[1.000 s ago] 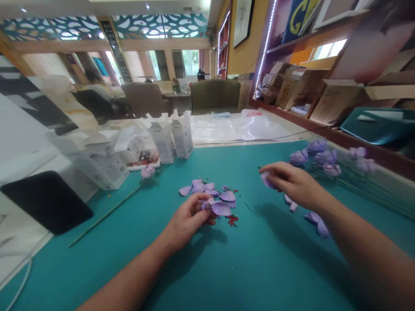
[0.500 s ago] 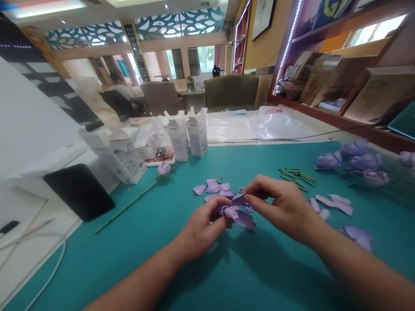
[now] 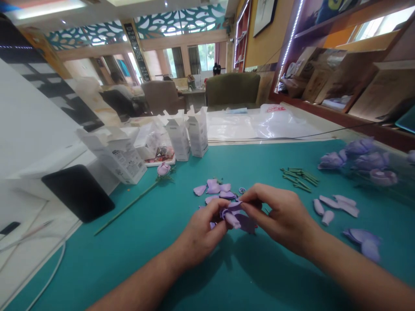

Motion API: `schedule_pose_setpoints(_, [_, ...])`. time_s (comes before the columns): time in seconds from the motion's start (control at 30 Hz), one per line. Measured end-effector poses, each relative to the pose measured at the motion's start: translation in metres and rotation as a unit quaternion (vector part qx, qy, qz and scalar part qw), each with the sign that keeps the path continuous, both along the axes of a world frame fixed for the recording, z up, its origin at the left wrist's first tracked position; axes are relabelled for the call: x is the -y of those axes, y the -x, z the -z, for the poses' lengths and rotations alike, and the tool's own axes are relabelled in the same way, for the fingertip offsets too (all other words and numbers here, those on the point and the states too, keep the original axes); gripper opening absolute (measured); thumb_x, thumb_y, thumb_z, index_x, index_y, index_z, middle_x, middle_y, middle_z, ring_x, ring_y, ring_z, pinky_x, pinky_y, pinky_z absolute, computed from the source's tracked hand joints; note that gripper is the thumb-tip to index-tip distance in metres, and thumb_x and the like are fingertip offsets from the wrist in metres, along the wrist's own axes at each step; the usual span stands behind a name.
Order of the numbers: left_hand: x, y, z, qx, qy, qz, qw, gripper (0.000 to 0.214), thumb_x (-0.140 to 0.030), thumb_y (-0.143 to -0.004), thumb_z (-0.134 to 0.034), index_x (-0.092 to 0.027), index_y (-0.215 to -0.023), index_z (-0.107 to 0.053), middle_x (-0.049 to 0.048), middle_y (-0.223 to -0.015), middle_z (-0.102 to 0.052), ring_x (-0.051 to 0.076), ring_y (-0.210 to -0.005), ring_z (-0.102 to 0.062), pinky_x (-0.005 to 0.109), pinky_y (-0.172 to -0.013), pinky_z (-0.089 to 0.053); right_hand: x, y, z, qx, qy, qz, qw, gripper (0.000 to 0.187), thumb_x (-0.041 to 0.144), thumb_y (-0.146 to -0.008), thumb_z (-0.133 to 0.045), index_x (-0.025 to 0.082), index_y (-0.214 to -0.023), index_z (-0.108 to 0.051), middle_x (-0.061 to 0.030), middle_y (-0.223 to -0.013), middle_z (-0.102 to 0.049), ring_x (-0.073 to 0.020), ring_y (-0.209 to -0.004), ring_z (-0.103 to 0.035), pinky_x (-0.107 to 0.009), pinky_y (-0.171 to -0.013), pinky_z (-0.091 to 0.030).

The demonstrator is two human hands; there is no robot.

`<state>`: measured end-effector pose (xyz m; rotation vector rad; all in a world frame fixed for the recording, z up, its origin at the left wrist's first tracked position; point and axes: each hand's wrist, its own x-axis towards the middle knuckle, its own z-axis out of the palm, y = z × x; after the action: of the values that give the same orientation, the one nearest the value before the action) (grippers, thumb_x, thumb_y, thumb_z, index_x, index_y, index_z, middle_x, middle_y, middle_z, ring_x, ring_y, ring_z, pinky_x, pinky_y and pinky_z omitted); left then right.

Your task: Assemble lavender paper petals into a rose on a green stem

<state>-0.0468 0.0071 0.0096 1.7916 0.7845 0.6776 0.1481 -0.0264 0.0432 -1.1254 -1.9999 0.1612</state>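
Between the fingertips of my left hand is a partly built purple artificial flower, with a pale rolled centre and a petal hanging at its right. My right hand pinches the edge of another purple petal, which lies against the flower's upper side. Fingers hide the point where petal and flower meet. Just beyond my hands, loose purple petals lie on the green mat, with a small purple openwork ring beside them.
Right of my hands are short green stem pieces, pale petal parts and larger purple petals. Finished purple flowers stand far right. A single long-stemmed rose lies left, near white boxes and a black tablet.
My right hand has moved slightly left and down, bringing its petal against the flower. The flower's pale centre has tilted a little downward. The view has shifted slightly.
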Motion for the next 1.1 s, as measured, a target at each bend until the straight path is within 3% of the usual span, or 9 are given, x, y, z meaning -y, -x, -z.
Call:
schedule_pose_setpoints(0.4, [0.000,0.001,0.000,-0.028,-0.030,0.004,0.999,0.027,-0.025,-0.088,-0.049,-0.018,-0.113,-0.058,0.0056,-0.094,-0.065,0.019,-0.082,-0.058,0.031,-0.075,-0.044,0.002,0.002,0.002,0.052,-0.056,-0.015,0.997,0.017,0.013,-0.094,-0.044,0.020,-0.083,-0.055,-0.0001,-0.071,-0.061,-0.0124,-0.060,-0.056,-0.021,-0.055,-0.040])
schedule_pose_setpoints(1.1, [0.001,0.000,-0.001,-0.041,-0.043,0.023,0.998,0.024,-0.020,-0.085,-0.048,-0.019,-0.108,-0.057,0.0020,-0.083,-0.064,0.017,-0.076,-0.056,0.029,-0.071,-0.042,0.000,0.004,0.013,0.060,-0.064,-0.032,0.996,0.026,0.020,-0.103,-0.037,0.020,-0.083,-0.054,-0.0011,-0.072,-0.057,-0.0146,-0.063,-0.052,-0.024,-0.058,-0.036])
